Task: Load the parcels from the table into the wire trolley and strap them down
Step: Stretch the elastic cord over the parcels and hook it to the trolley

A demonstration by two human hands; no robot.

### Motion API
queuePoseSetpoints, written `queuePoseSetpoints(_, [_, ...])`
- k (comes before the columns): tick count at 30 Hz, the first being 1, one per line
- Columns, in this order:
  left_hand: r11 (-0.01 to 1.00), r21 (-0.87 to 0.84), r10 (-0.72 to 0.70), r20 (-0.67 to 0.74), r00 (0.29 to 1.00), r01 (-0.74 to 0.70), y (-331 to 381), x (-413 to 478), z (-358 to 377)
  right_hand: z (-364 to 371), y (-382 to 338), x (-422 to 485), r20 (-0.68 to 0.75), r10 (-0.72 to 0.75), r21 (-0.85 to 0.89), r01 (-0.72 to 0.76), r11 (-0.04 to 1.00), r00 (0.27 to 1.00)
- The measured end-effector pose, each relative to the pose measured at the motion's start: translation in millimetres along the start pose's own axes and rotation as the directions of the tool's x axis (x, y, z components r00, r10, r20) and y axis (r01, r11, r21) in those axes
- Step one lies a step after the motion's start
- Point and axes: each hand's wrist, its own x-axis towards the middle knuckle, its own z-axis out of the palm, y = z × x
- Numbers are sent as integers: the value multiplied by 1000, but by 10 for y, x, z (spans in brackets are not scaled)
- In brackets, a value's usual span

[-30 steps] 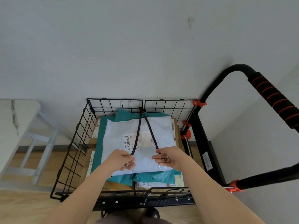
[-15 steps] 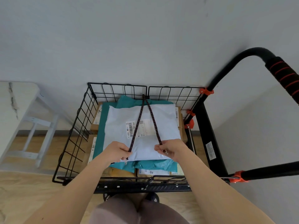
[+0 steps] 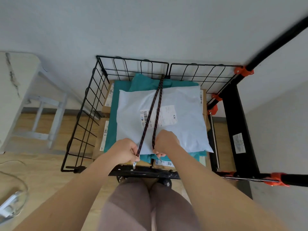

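While the left hand (image 3: 124, 151) and the right hand (image 3: 165, 144) each pinch one end of the dark, red-dotted stretchy cord (image 3: 160, 85) over the pale plastic parcel bag (image 3: 183, 130) in the black wire trolley (image 3: 90, 105), a slip before the silver hook (image 3: 134, 164) catches the near rim could make it snap back.

Both hands, left hand (image 3: 124, 151) and right hand (image 3: 165, 144), grip cord (image 3: 157, 105) over trolley (image 3: 83, 114) parcels.
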Motion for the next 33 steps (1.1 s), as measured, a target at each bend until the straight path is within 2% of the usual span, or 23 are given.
queuePoseSetpoints(5, [990, 139, 22, 68, 997, -31, -184, 143, 29, 181, -116, 154, -38, 31, -83, -34, 996, 999])
queuePoseSetpoints(10, [980, 200, -5, 90, 996, -14, -284, 286, 94, 286, -92, 295, -68, 52, -116, -60, 991, 996])
queuePoseSetpoints(24, [942, 336, -82, 299, 951, -24, -328, 508, 199, 421, -113, 570, -57, 63, -196, -73, 978, 996])
queuePoseSetpoints(29, [959, 283, -132, 389, 912, 18, -313, 505, 40, 418, -106, 585, -49, 66, -202, -74, 977, 997])
queuePoseSetpoints(33, [977, 209, -128, 398, 909, 46, -328, 502, -36, 410, -96, 586, -46, 55, -191, -63, 980, 997])
